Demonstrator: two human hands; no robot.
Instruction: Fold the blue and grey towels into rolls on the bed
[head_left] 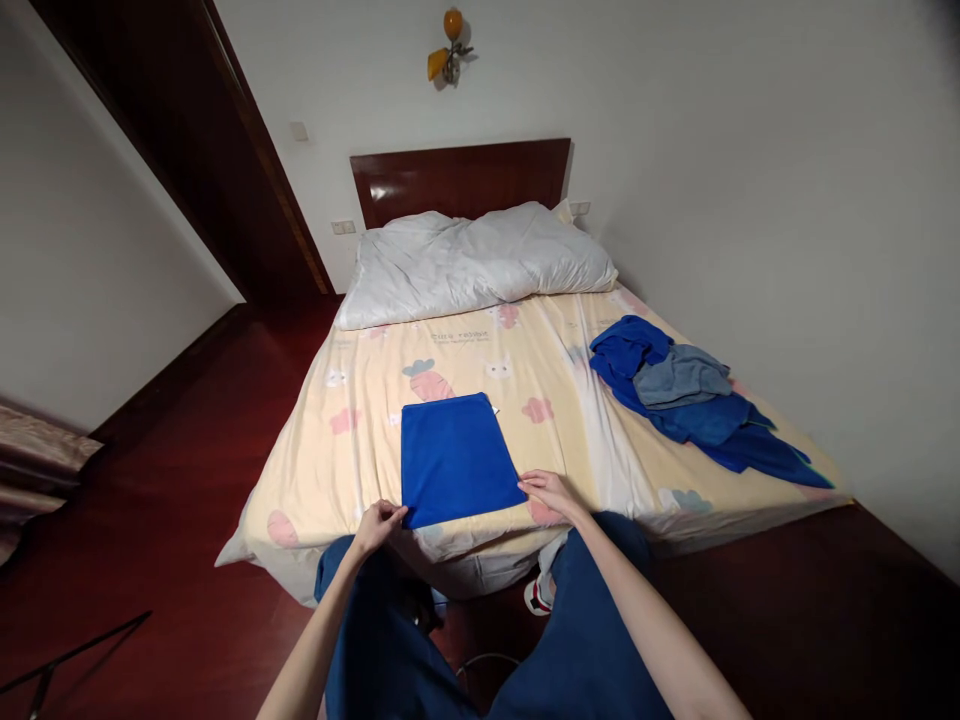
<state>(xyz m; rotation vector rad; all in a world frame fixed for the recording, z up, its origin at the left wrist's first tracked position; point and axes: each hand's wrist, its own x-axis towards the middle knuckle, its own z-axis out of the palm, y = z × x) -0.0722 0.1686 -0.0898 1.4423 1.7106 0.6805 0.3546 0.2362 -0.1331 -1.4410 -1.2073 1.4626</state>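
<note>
A blue cloth (459, 455), shaped roughly square and lying flat, is spread on the near edge of the bed (352, 465). A small white tag sticks out near its far right corner. My left hand (379, 524) pinches the near left corner of the cloth. At the near right corner, my right hand (549, 490) has its fingertips closed on the edge. Both hands rest close to the front of the mattress.
Crumpled blue cloths (720, 420) and a grey cloth (682, 377) lie in a pile on the bed's right side. A folded white quilt (480, 262) stretches across the head end, before the dark wooden headboard (465, 178). My knees touch the bed's front.
</note>
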